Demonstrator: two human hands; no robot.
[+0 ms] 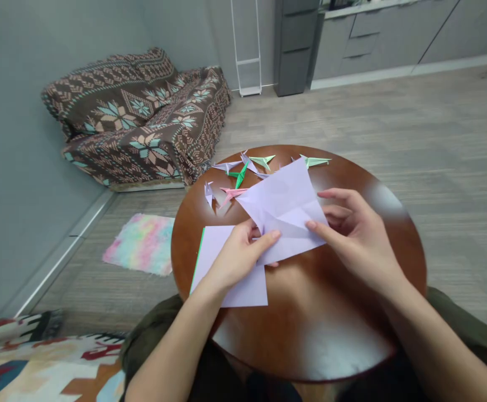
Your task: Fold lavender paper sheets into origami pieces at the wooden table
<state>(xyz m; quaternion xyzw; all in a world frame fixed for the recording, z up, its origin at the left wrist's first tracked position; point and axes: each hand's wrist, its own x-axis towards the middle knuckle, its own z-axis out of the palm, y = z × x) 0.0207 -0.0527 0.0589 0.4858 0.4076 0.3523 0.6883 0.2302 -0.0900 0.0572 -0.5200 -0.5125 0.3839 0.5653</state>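
Note:
A creased sheet of lilac origami paper (283,192) is held up over the round table, partly opened along its fold lines. My left hand (247,245) pinches its lower left edge, thumb on top and fingers beneath. At the right edge my right hand (352,229) has its thumb on the paper's face; the other fingers are curled behind or beside the edge. Under my left hand lies a stack of lilac paper (243,287) with a green edge on its left side. Beyond the held sheet are several folded paper figures, including a green one (240,175) and a pink one (232,194).
The brown round table (310,324) stands close in front of my knees. A patterned sofa (143,123) is at the back left, and a pastel fluffy mat (141,244) lies on the floor. Grey cabinets (373,39) line the far wall.

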